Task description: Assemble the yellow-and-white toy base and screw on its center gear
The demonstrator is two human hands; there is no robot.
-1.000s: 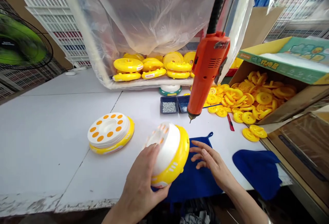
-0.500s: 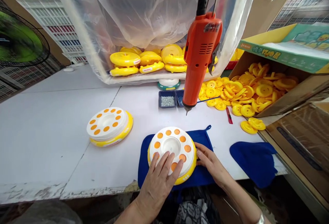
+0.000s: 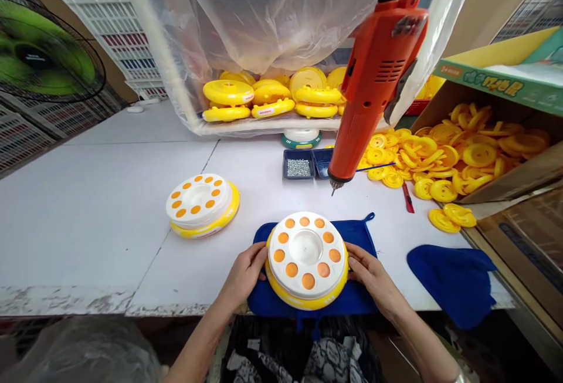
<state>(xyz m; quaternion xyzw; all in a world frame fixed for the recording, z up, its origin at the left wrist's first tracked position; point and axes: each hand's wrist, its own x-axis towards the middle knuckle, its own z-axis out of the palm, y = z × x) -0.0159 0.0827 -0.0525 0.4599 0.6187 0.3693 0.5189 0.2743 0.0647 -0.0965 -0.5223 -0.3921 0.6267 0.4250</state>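
Observation:
A round white-and-yellow plastic toy base (image 3: 307, 247), with a ring of orange discs around a central recess, lies on a blue cloth (image 3: 358, 235). My left hand (image 3: 246, 271) grips its left rim, fingers curled against the yellow edge. On the opposite rim my right hand (image 3: 369, 274) holds it, thumb and fingers at the side. An orange electric screwdriver (image 3: 373, 87) hangs tip-down above and behind the base. To the left, a second toy base (image 3: 200, 204) of the same kind sits on the table.
Small screws fill part of a dark blue tray (image 3: 299, 167). Yellow discs (image 3: 479, 154) spill from a carton at right, near a red cutter (image 3: 408, 197). Another blue cloth (image 3: 453, 280) overhangs the table edge. Behind, a plastic-lined bin holds yellow shells (image 3: 229, 92). A green fan (image 3: 39, 54) stands left.
My left hand has moved from the top of the toy base to its left rim. My right hand stays at the right rim. The camera view has shifted a little.

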